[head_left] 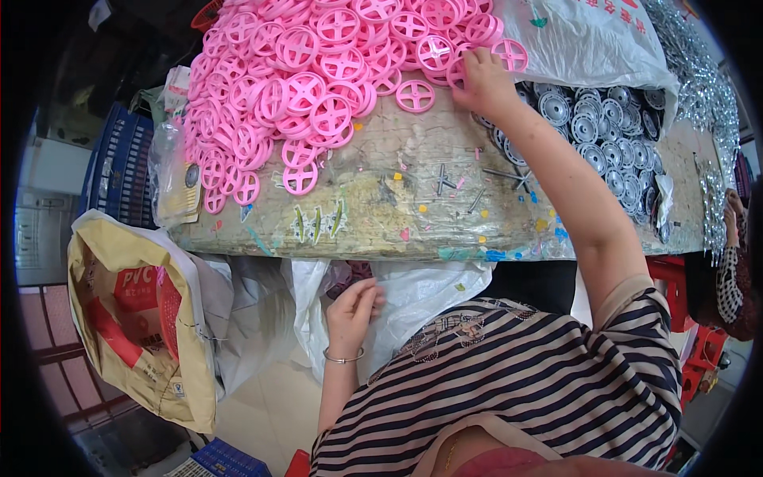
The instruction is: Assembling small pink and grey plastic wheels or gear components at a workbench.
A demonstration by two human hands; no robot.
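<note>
A big heap of pink plastic spoked wheels (pixel 318 71) covers the far left of a worn worktable (pixel 381 215). My right hand (pixel 482 82) reaches out to the heap's right edge, fingers closed on a pink wheel (pixel 456 73); another pink wheel (pixel 510 54) lies just beyond it. A single pink wheel (pixel 415 95) lies apart, left of the hand. My left hand (pixel 354 306) is below the table's front edge, fingers curled against a white plastic bag (pixel 421 294). Whether it holds anything is hidden.
Grey wheels (pixel 608 131) fill a bag under my right forearm. Short metal pins (pixel 445 181) lie mid-table; shiny metal parts (pixel 707 87) are piled far right. A yellow sack (pixel 127 318) and blue crate (pixel 119 167) stand left. Another person's patterned sleeve (pixel 727 282) is at the right.
</note>
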